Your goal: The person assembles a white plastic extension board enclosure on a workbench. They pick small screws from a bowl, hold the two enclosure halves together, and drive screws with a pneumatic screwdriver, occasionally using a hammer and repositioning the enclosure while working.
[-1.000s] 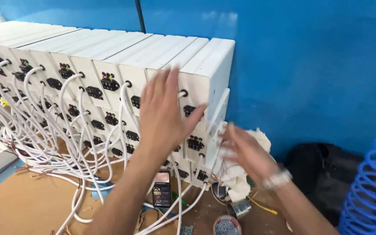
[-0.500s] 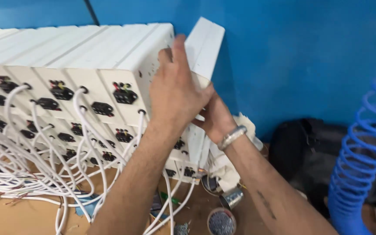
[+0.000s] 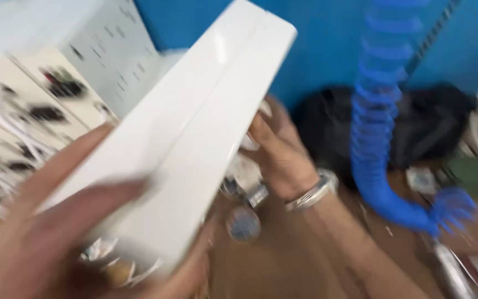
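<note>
Left hand: your left hand (image 3: pixel 56 232) grips the white box (image 3: pixel 195 133) near its lower end.
Right hand: your right hand (image 3: pixel 283 155) touches its far side.
Right: blue coiled hose (image 3: pixel 380 144).

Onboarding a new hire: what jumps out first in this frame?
A long white box fills the middle, tilted, gripped low by the blurred left hand while the right hand supports its far side. Right of it hangs a blue coiled hose; at left stand stacked white units with cables.

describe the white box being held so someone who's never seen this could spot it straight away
Start at the row of white units along the blue wall. In front of it a flat white box slants across the picture, with the left hand gripping its near end and the right hand behind it. Unlike the row's units, it shows no cables.
</note>
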